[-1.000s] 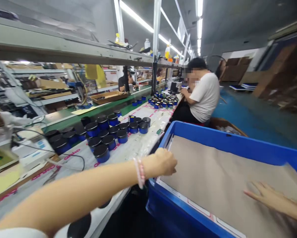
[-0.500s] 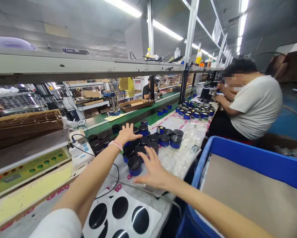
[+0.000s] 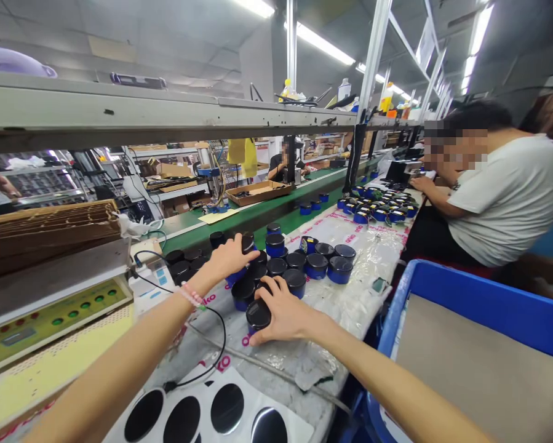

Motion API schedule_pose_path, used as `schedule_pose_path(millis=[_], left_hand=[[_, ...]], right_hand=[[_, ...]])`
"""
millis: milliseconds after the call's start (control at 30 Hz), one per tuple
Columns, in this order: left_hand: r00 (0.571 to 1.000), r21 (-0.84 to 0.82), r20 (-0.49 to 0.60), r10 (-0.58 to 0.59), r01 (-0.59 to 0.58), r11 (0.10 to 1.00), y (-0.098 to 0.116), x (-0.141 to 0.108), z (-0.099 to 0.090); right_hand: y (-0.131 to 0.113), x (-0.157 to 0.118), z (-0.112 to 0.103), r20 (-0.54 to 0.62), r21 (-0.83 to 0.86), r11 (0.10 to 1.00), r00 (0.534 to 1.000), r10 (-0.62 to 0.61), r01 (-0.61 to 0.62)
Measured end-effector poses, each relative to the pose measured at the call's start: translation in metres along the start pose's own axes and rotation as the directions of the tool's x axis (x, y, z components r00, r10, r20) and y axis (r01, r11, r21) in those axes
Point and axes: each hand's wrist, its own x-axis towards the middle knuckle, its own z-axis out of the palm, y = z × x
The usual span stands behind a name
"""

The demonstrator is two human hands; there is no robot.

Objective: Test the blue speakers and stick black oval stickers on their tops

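Observation:
Several short round blue cylinders (image 3: 316,266) with glossy black tops stand clustered on the plastic-covered bench. My right hand (image 3: 285,312) curves around the nearest black-topped blue cylinder (image 3: 258,315), thumb low at its front and fingers over its far side. At the cluster's left side, my left hand (image 3: 230,258) reaches in with thumb and fingers apart, close to a black-topped cylinder (image 3: 247,242). Its fingertips are partly hidden, and I see nothing held in it. Nearer to me lies a white sheet with black round stickers (image 3: 227,408).
A blue bin (image 3: 396,307) holding a brown board stands at the right. On the left are a control panel (image 3: 73,307) and a white box with a black cable (image 3: 151,283). A co-worker (image 3: 507,191) sits farther along, beside wired blue parts (image 3: 377,206).
My right hand has come down from hovering open onto the nearest cylinder. My left hand has lowered slightly among the cylinders. The view has shifted a little.

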Motion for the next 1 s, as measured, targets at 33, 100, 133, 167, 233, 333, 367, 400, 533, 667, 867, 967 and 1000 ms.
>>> schedule_pose_path(millis=[33,100,133,167,233,333,367,400,533,667,867,967,1000], left_hand=[[1.000,-0.019,-0.023,0.005,-0.006,1.000,-0.003,-0.002,-0.008],[0.997,-0.056,-0.070,0.031,-0.035,0.998,-0.003,-0.005,-0.027],[0.994,-0.073,-0.093,0.054,-0.060,0.996,0.001,-0.007,-0.036],[0.990,-0.087,-0.115,0.080,-0.090,0.992,0.007,-0.009,-0.045],[0.979,-0.107,-0.149,0.140,-0.156,0.982,0.028,-0.012,-0.057],[0.952,-0.142,-0.164,0.259,-0.283,0.949,0.083,-0.020,-0.057],[0.935,-0.152,-0.149,0.321,-0.342,0.927,0.107,-0.025,-0.052],[0.912,-0.161,-0.124,0.390,-0.407,0.899,0.133,-0.032,-0.043],[0.750,-0.192,0.033,0.661,-0.644,0.740,0.237,-0.071,0.018],[0.430,-0.241,0.231,0.873,-0.844,0.480,0.305,-0.111,0.098],[0.061,-0.329,0.546,0.835,-0.902,0.281,0.314,-0.146,0.174],[-0.055,-0.383,0.696,0.716,-0.872,0.305,0.308,-0.148,0.178],[-0.095,-0.406,0.738,0.668,-0.853,0.327,0.308,-0.146,0.176]], right_hand=[[0.002,0.001,-0.001,0.014,0.000,1.000,1.000,-0.021,0.021],[0.001,0.001,-0.001,0.021,-0.002,0.999,0.999,-0.044,0.044],[-0.002,-0.002,-0.001,0.016,-0.003,0.999,0.999,-0.049,0.049],[-0.005,-0.008,-0.003,0.007,-0.005,0.999,0.999,-0.049,0.049],[-0.012,-0.031,-0.013,-0.030,-0.011,0.997,0.997,-0.071,0.071],[-0.007,-0.095,-0.042,-0.109,-0.013,0.996,0.990,-0.087,0.086],[0.001,-0.122,-0.053,-0.129,-0.009,1.000,0.991,-0.025,0.024],[0.012,-0.151,-0.061,-0.138,-0.008,0.995,0.985,0.100,-0.102],[0.073,-0.269,-0.063,-0.087,-0.122,0.662,0.672,0.735,-0.740],[0.107,-0.353,-0.024,-0.020,-0.149,0.373,0.380,0.925,-0.916],[0.101,-0.399,0.007,0.221,-0.152,0.309,0.273,0.936,-0.939],[0.101,-0.405,0.000,0.340,-0.107,0.428,0.371,0.864,-0.898],[0.101,-0.405,-0.002,0.350,-0.090,0.455,0.400,0.847,-0.886]])
